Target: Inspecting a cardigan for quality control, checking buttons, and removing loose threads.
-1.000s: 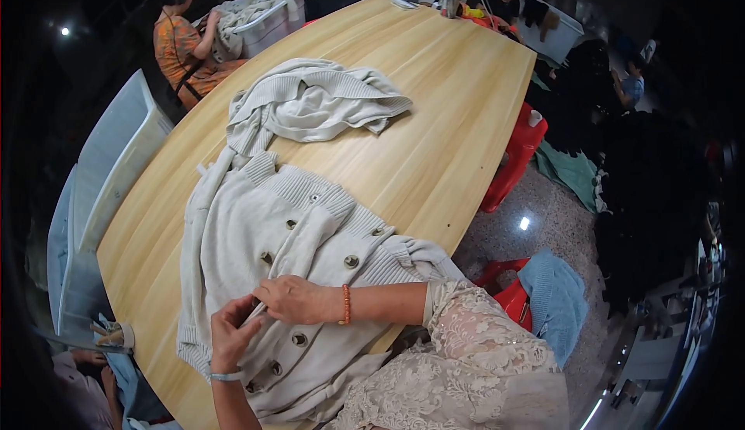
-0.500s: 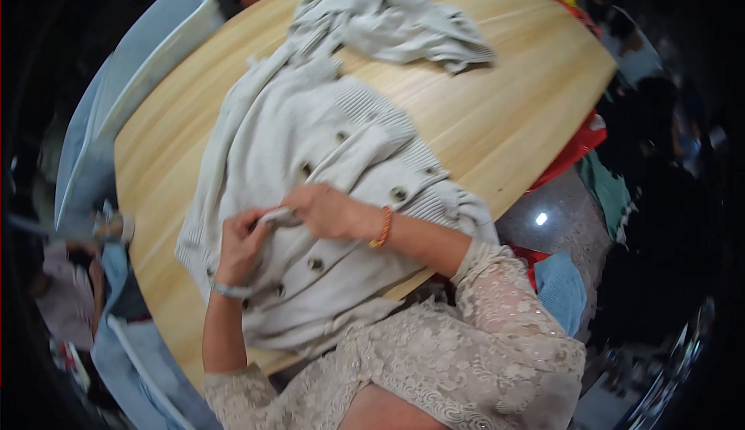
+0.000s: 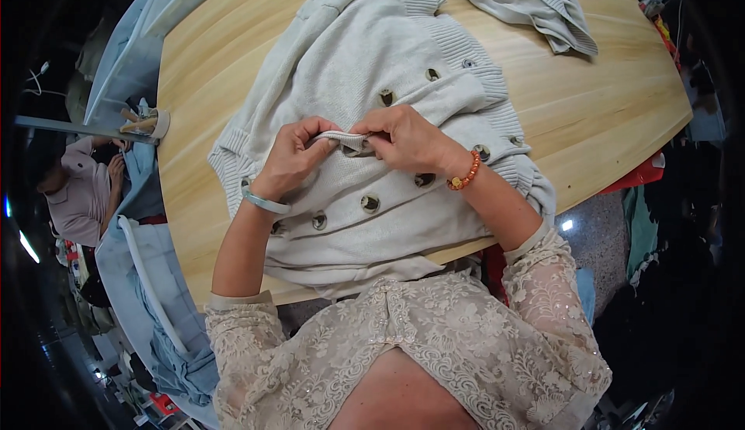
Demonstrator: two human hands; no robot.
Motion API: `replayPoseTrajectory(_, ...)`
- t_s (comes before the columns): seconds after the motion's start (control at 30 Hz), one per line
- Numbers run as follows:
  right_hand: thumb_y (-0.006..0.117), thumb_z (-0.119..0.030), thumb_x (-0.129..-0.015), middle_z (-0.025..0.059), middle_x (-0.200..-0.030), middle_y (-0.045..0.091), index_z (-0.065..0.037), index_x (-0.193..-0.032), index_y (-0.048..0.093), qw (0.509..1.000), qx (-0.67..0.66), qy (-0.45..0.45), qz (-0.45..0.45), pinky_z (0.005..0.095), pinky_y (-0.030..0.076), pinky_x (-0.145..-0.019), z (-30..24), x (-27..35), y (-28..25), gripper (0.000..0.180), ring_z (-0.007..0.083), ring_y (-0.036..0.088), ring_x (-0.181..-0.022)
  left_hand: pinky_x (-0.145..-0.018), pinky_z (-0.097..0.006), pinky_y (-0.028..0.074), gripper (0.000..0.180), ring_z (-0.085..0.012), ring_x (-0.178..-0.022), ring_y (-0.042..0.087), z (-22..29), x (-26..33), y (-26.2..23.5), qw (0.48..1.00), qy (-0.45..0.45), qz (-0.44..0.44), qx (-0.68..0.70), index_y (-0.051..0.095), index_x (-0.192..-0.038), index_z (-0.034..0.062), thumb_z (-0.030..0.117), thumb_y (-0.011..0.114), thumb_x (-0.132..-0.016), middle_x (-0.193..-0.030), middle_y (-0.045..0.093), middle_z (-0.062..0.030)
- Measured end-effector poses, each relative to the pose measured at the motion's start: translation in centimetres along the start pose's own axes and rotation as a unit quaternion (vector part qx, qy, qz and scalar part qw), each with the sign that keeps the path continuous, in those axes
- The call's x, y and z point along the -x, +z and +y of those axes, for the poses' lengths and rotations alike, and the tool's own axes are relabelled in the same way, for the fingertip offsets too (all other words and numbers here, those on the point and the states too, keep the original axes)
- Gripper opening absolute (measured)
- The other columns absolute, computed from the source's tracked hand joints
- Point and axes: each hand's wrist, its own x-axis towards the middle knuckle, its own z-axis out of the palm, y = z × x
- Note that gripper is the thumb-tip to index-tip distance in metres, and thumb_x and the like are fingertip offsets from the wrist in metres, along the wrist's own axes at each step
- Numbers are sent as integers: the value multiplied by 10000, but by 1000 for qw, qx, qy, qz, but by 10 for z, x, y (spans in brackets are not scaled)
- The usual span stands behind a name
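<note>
A pale grey knit cardigan with large dark buttons and ribbed edges lies spread before me. My left hand pinches one end of a small raised fold of its fabric between thumb and fingers. The other end of that fold is pinched by my right hand, with a short stretch of knit showing between the two. Around my hands are several buttons, one of them a button just below. More of the same pale knit lies bunched at the far right; how it joins the cardigan is unclear.
Beneath the cardigan is a wooden table. A small holder with wooden-handled items sits at its left edge. Pale bins with blue cloth line the left, where another person sits. A red bag hangs at the right edge.
My view has shifted, so the cardigan appears farther up and right. My hands have drawn slightly apart, and the pinched fold between them shows more plainly.
</note>
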Motion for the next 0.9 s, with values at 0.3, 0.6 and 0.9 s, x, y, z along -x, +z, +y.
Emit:
replayPoseTrajectory(0.3,595,-50,-795,165,-792,678,15,-963,689,983,-91,91,-133,329,503,-684,-7,-6,-11,203,217,648,-710,-730,-195,447,103,-33,-812,539,9,9,5,999,28,-13,-8,650,-1003,-18,35,609,-924,-875,636,25)
replayPoseTrajectory(0.6,710,-183,-835,100,-836,653,-44,-910,664,991,113,17,-70,384,502,-662,-47,25,-26,165,312,648,-750,-569,-184,372,131,-10,-675,472,83,72,-25,980,-146,-90,-100,649,-905,-10,109,704,-904,-748,575,59)
replayPoseTrajectory(0.9,659,-109,-843,90,-869,568,-61,-908,610,975,215,-2,-49,400,511,-624,-34,40,1,94,311,634,-755,-783,-417,480,171,-363,-912,586,54,49,26,868,185,167,-429,632,-958,28,12,682,-795,-949,622,-141)
